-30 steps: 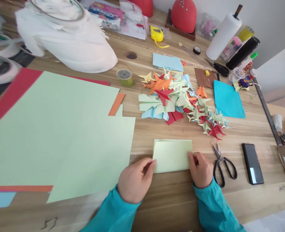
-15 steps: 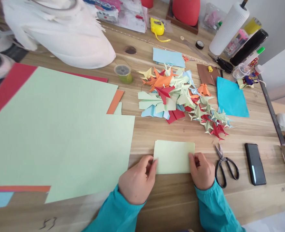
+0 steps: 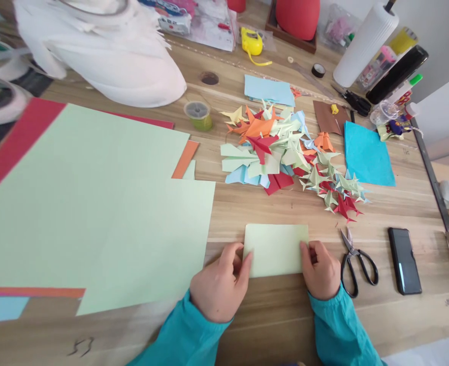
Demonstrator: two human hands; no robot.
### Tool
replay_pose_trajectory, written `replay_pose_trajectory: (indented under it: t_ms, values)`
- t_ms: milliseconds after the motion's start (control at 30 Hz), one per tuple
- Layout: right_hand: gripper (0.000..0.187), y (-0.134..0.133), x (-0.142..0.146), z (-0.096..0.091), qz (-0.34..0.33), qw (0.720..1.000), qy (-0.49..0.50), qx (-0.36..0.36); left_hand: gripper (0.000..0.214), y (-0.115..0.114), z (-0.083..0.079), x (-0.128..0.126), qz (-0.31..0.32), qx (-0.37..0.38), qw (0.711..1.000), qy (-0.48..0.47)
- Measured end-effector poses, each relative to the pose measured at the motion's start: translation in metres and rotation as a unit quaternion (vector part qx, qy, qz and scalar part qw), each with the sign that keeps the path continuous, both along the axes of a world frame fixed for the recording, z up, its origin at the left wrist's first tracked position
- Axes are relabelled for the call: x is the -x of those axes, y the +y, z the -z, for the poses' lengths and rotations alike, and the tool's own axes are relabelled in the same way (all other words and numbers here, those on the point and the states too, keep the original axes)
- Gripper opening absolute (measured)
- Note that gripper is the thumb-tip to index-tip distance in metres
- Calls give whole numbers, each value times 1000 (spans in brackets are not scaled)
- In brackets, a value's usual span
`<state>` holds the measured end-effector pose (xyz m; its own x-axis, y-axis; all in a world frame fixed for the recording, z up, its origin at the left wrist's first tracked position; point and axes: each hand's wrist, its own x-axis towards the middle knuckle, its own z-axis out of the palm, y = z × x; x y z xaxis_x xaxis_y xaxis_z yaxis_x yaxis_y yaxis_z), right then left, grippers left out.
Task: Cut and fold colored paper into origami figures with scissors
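A pale green piece of paper (image 3: 276,250), rectangular and seemingly folded, is held just above or on the wooden table. My left hand (image 3: 220,282) pinches its left edge between thumb and fingers. At the right edge, my right hand (image 3: 321,269) grips it the same way. Black-handled scissors (image 3: 356,262) lie with blades parted beside my right hand. Beyond the paper is a heap of folded paper planes (image 3: 260,147) in green, red, orange, blue and yellow. Large pale green sheets (image 3: 125,213) lie stacked left of my left hand.
A phone (image 3: 404,260) lies right of the scissors. Farther back are a bright blue paper square (image 3: 368,154), light blue paper (image 3: 269,90), a thread spool (image 3: 197,115), a yellow tape measure (image 3: 252,43) and a white feathered object (image 3: 106,56). Bottles and small items crowd the back right.
The view has shifted slightly. Both hands keep their grip on the paper's edges; the left thumb lies a little farther over it.
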<state>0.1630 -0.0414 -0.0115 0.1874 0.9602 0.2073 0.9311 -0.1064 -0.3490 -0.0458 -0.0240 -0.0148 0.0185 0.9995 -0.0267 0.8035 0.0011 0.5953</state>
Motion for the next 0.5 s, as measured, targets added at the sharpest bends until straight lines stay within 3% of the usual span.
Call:
replay_pose_trajectory:
  t_ms: [133,233,400,500]
  values:
    - [28,2,1,1,19,999,26,-22,52,0,2,-1,-35,24,991,-127]
    - [26,5,0,1,34,997,65,-40,67,1,5,2,-10,75,967,-243]
    - [25,10,-4,2,45,990,122,-53,22,13,-3,7,146,61,942,-296]
    - [25,11,-5,1,44,979,191,-60,21,21,-11,11,177,22,932,-315]
